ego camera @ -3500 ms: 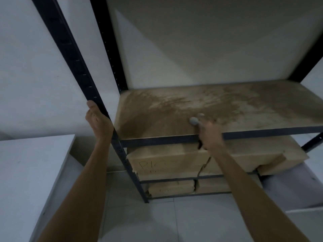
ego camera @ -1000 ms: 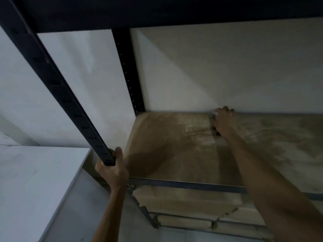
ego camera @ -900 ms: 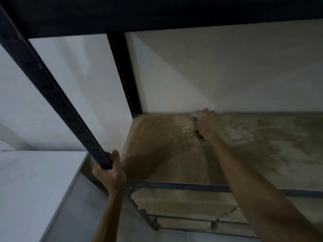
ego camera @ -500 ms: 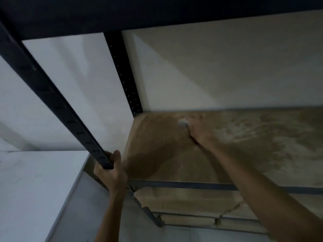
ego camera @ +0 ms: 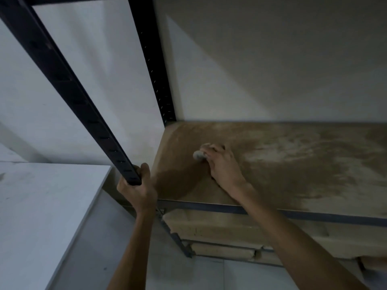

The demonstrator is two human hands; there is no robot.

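The right hand (ego camera: 223,164) is clenched round a small grey rounded wiping pad (ego camera: 198,155), pressed on the dusty brown wooden shelf board (ego camera: 293,164) near its 9 o'clock end. The pad looks light and soft, best bunched in the fist; its tip pokes toward 9 o'clock, long axis hidden. The left hand (ego camera: 137,191) grips the black perforated steel upright (ego camera: 83,105)

To my left I see a white bench (ego camera: 41,206), its top faintly smudged. Low in my view, tan cardboard boxes (ego camera: 209,227) lie stacked in tiers, one torn at a corner. Behind stands a pale wall (ego camera: 272,70); below, a grey tiled floor (ego camera: 188,275).
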